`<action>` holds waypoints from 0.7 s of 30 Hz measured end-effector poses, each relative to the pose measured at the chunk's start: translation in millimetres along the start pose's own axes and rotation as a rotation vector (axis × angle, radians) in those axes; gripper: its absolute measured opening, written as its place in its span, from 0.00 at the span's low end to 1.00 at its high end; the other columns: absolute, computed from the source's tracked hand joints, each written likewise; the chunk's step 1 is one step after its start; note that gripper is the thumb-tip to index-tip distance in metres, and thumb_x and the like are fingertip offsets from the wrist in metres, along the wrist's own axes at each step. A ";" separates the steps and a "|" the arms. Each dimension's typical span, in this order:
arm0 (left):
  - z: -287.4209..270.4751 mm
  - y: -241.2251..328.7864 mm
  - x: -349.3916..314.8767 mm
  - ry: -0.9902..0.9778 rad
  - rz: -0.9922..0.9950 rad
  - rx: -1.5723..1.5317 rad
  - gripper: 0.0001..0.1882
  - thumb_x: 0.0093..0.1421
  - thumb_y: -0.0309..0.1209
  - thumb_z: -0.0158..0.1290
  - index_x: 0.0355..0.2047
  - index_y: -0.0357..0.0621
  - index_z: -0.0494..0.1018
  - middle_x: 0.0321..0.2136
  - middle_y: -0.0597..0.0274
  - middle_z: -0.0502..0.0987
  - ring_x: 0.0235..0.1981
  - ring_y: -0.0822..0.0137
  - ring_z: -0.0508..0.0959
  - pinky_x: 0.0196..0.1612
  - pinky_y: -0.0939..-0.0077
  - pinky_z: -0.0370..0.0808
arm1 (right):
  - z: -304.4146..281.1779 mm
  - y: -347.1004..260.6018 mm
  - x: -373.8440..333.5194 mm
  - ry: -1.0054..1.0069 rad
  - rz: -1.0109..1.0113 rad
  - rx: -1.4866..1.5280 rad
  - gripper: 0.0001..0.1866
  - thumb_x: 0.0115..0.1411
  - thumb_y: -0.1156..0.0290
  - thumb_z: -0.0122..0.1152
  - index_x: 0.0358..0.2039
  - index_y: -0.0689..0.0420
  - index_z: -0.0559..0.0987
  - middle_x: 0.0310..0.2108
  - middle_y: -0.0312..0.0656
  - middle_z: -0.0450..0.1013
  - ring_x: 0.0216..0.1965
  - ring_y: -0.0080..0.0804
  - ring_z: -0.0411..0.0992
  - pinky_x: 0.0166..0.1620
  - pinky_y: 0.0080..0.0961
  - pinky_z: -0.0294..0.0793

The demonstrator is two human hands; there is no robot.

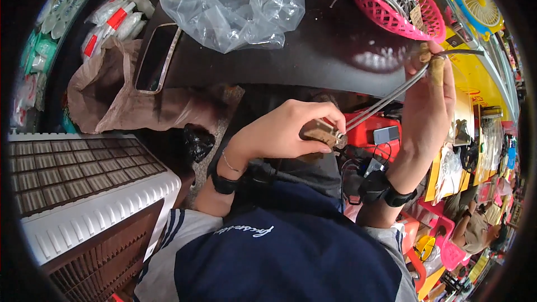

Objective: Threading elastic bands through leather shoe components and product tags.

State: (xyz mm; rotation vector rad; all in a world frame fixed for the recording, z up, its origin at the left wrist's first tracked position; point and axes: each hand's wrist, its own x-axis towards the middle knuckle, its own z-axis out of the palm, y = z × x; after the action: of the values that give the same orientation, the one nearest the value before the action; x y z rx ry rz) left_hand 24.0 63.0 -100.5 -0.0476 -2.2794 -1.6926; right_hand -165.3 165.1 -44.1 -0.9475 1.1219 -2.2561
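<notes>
My left hand point(285, 128) is closed, pinching a small brown flat piece point(321, 133) between thumb and fingers; its exact kind is hard to make out. A pair of thin grey cords point(386, 101) runs from this piece up to the right. Higher up, my right hand point(428, 98) pinches the cords' other end between fingers with tan wraps on them. A dark cord end point(464, 52) sticks out to the right past those fingertips. Both hands are raised near the front edge of a dark table point(330, 56).
A clear plastic bag point(235, 17) of beige pieces and a pink basket point(375, 8) of grey cords stand on the table. A phone point(158, 59) lies at its left. Nearer are a white slatted appliance point(100, 212) and, right, a red surface point(358, 128). A person point(475, 229) sits far right.
</notes>
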 end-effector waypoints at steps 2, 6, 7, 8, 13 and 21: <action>0.1 1.5 -0.4 0.034 -0.082 -0.153 0.16 0.47 0.19 0.60 0.38 0.39 0.71 0.36 0.59 0.77 0.39 0.69 0.78 0.43 0.75 0.73 | -4.5 -0.7 0.8 0.014 -0.017 -0.039 0.16 0.64 0.73 0.49 0.50 0.66 0.71 0.49 0.43 0.71 0.44 0.24 0.69 0.49 0.21 0.67; 6.5 -9.7 -1.0 0.215 -0.100 -0.325 0.24 0.47 0.14 0.60 0.44 0.38 0.65 0.40 0.60 0.74 0.43 0.69 0.76 0.46 0.76 0.74 | 3.4 -1.0 -7.3 0.033 -0.035 -0.089 0.16 0.64 0.72 0.50 0.51 0.66 0.71 0.50 0.44 0.71 0.45 0.23 0.69 0.49 0.22 0.67; 3.7 -11.0 -1.6 0.216 -0.069 -0.238 0.27 0.46 0.13 0.60 0.45 0.38 0.63 0.41 0.60 0.72 0.44 0.67 0.76 0.48 0.75 0.73 | 5.6 -3.4 -10.1 0.032 -0.027 -0.108 0.16 0.64 0.72 0.51 0.50 0.66 0.71 0.49 0.43 0.71 0.44 0.22 0.69 0.49 0.21 0.67; 2.1 -10.6 -2.1 0.217 -0.070 -0.238 0.27 0.46 0.13 0.60 0.45 0.38 0.63 0.41 0.60 0.72 0.44 0.67 0.76 0.48 0.75 0.73 | 6.5 -4.5 -11.3 0.030 -0.019 -0.127 0.16 0.64 0.72 0.51 0.50 0.66 0.72 0.49 0.43 0.71 0.43 0.21 0.69 0.48 0.20 0.66; 1.3 -4.2 -3.1 0.300 -0.137 -0.244 0.22 0.46 0.21 0.63 0.40 0.38 0.66 0.39 0.61 0.75 0.39 0.70 0.78 0.44 0.77 0.73 | -1.8 -6.1 -9.6 0.103 0.002 -0.288 0.16 0.62 0.74 0.54 0.49 0.67 0.73 0.47 0.42 0.72 0.41 0.20 0.69 0.47 0.16 0.66; -4.2 -6.0 -5.7 0.229 -0.113 -0.194 0.23 0.47 0.13 0.59 0.42 0.38 0.65 0.40 0.59 0.72 0.46 0.67 0.76 0.48 0.75 0.73 | -6.6 1.3 -13.3 0.060 0.049 -0.377 0.16 0.59 0.78 0.56 0.48 0.68 0.72 0.46 0.43 0.72 0.37 0.20 0.69 0.44 0.17 0.67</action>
State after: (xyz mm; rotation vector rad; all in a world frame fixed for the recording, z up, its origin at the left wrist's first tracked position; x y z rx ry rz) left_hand 29.2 58.1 -106.4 0.2259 -1.9810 -1.8656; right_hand -161.3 176.3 -53.0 -0.9825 1.6180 -2.0851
